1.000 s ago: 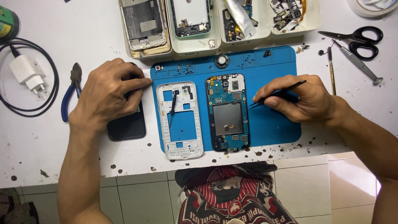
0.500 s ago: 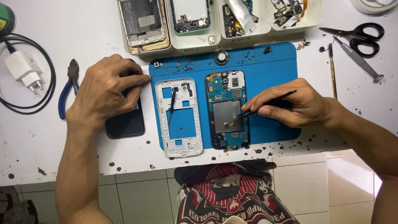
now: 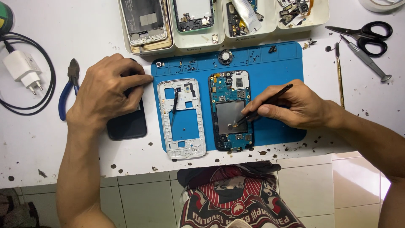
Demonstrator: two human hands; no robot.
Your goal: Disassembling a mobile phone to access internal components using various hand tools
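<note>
**Opened phone under probe: risks and tray contents**

Item: opened phone point(image 3: 230, 110), circuit board exposed, lying on the blue mat point(image 3: 278, 63), right of a white phone frame point(image 3: 181, 118).

Right hand point(image 3: 295, 105): fingers pinch a thin black tool point(image 3: 263, 105), tip touching the board's metal shield. Risk, as judged: a slip could scratch nearby components, or fling loose screws off the mat.

Left hand point(image 3: 105, 90): fingers curled, pressed on a dark phone point(image 3: 126, 124) on the tabletop point(image 3: 42, 139); nothing pinned holds the probed phone, so it may shift.

Trays point(image 3: 202, 40), top edge: a phone body, a second stripped board, a tube with parts, small loose components.

Beyond: scissors point(image 3: 365, 31), pliers point(image 3: 69, 84), charger point(image 3: 23, 69).
</note>
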